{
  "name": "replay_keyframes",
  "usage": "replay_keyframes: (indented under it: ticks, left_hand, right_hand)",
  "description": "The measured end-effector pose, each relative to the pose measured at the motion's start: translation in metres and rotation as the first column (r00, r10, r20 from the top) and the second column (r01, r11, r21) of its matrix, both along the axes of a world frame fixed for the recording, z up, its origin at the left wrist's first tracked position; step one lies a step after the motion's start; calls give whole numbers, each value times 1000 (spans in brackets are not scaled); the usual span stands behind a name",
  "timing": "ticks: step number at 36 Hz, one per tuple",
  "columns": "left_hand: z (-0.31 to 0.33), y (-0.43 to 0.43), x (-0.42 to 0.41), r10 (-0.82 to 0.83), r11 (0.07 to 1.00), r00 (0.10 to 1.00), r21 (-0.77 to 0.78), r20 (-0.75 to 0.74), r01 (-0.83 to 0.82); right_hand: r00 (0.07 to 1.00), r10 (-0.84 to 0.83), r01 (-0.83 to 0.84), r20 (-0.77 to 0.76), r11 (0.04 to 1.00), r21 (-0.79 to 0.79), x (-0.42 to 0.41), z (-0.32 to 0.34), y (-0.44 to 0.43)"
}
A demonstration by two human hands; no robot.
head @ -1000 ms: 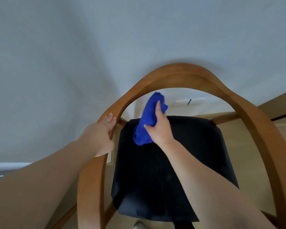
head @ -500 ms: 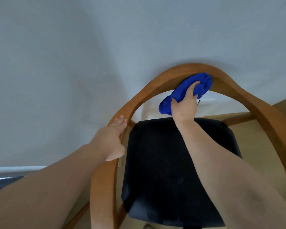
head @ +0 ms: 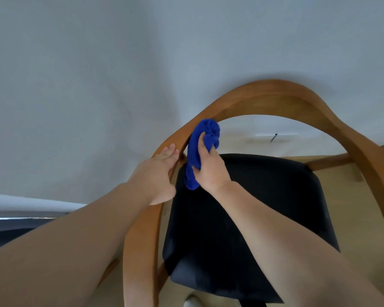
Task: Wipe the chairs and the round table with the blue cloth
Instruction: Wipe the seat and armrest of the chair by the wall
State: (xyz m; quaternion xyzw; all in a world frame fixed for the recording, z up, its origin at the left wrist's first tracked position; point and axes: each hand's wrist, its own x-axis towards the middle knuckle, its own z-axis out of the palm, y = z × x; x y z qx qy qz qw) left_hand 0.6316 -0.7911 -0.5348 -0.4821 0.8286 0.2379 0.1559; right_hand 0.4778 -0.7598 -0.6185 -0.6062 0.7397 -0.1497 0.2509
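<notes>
A pale grey wall [head: 98, 74] fills the top and left of the frame, and a strip of light wooden floor [head: 350, 202] shows at the right. From the centre to the lower right stands a chair [head: 142, 251], its curved wooden rail [head: 275, 94] looping over a black seat [head: 264, 207]. The blue cloth [head: 196, 151], bunched into a long wad, lies at centre frame against the inner side of the rail's left curve, above the seat's upper left corner. The right hand [head: 208, 171] grips it, thumb and fingers curled round the wad. Just left of it, the left hand [head: 155, 176] rests on the rail, fingers laid out straight
</notes>
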Motion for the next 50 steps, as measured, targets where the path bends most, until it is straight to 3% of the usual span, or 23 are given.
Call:
replay_keyframes:
  ticks: [6, 9, 13, 18, 25, 29, 33, 38, 43, 46, 50]
  left_hand:
    - [5, 8, 4, 26, 999, 998, 34, -50, -24]
    - [15, 19, 19, 44, 999, 996, -20, -71, -46]
    - [42, 43, 41, 103, 992, 987, -64, -127, -111]
    - [88, 83, 56, 207, 976, 946, -10, -249, -216]
    - [177, 140, 70, 279, 947, 792, 15, -543, -322]
    - [231, 175, 85, 349, 929, 605, 180, -715, -323]
    - [269, 203, 102, 447, 884, 450, 307, -773, -351]
    - [304, 234, 133, 486, 803, 402, 215, -776, -556]
    - [329, 272, 145, 470, 707, 337, 120, -816, -697]
    - [334, 302, 148, 476, 600, 253, 101, -842, -793]
    - [337, 354, 155, 493, 417, 105, 129, -864, -900]
  right_hand:
    - [990, 139, -139, 4, 989, 55, -13, 15, 28]
    - [980, 198, -196, -12, 976, 96, -22, 32, 48]
    - [986, 163, -164, 15, 977, 139, -24, 69, 75]
    - [983, 176, -180, 44, 977, 115, -7, 136, 105]
    - [959, 251, -245, 132, 967, -65, 29, 252, 147]
    - [906, 389, -352, 168, 911, -214, 53, 311, 172]
    - [844, 516, -464, 145, 839, -285, 78, 354, 189]
    - [706, 660, -591, 257, 749, -300, 100, 393, 196]
    - [456, 726, -659, 515, 664, -353, 109, 416, 195]
    - [327, 754, -701, 570, 598, -388, 119, 429, 196]
    - [168, 814, -801, 557, 442, -404, 145, 437, 211]
